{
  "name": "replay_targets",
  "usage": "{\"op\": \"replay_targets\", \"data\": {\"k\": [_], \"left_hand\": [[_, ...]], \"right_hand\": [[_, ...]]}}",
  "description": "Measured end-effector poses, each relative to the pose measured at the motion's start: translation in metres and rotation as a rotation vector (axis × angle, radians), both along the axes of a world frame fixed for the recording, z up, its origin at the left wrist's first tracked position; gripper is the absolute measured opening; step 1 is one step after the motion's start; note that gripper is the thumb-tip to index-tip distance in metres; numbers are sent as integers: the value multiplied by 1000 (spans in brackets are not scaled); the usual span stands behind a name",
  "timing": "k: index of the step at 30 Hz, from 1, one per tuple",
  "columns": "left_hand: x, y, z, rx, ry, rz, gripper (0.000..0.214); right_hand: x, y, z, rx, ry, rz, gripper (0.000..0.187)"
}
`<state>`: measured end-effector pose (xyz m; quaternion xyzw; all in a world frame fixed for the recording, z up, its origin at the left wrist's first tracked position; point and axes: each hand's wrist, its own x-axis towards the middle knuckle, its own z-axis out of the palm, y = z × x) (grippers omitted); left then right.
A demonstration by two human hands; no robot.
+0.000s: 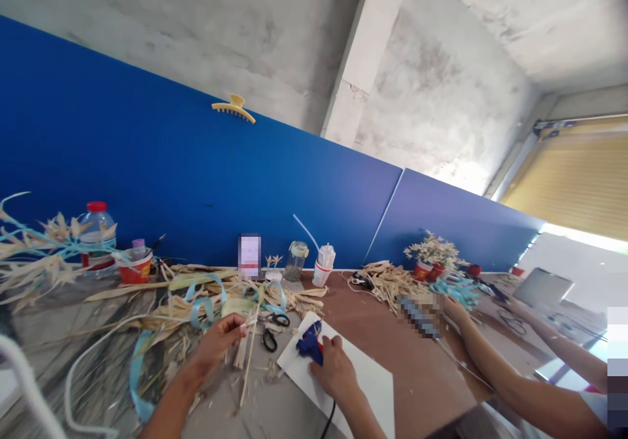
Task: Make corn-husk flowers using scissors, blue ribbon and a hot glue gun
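My left hand (218, 342) is closed in a pinch on thin pale straw strips (245, 354) that hang down over the table. My right hand (336, 370) grips a blue hot glue gun (309, 346), whose black cord runs back toward me. The gun rests above a white sheet (366, 383) lying on the brown table. Black-handled scissors (272, 331) lie between my two hands, just beyond the strips.
Heaps of dried straw and light-blue ribbon (203, 305) cover the left of the table. A water bottle (97, 236), red cup (135, 267), jar (296, 260) and white cup (322, 265) stand along the blue partition (196, 177). Another person's arms (495, 367) reach in at right.
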<state>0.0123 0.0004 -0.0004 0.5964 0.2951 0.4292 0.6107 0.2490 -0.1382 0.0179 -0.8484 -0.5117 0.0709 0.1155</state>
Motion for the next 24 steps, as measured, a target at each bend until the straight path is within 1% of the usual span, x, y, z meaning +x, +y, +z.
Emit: {"op": "replay_targets", "data": {"k": [2,4,6,8,10,12,14,16,18,21,24], "left_hand": [[0,1,-1,-1,-15,2,26],[0,1,-2,-12,-32,1,29],[0,2,-2,-21,-45,0,32],[1,2,-3,-23,-44,-3,33],[1,3,-4,-14,-41,-1,33],[0,3,-4,0,-43,2,31],[0,4,-5,10,-46,3,30],[-1,4,-5,8,-39,1,29],[-1,4,-6,-2,-35,3,30],[-2,5,-7,-14,-45,11,32],[-2,5,-7,-13,-36,-3,34]], "right_hand": [[1,4,-5,6,-6,-9,42],[4,8,-10,15,10,-6,34],[7,10,-14,63,23,-5,27],[11,11,-16,165,46,-6,24],[15,10,-14,329,113,-6,20],[20,9,-10,504,289,-14,16],[27,9,-3,609,580,-38,16],[32,9,5,641,883,-44,23],[34,9,13,655,1117,8,30],[29,9,25,696,1358,128,37],[16,8,38,695,1503,253,36]]}}
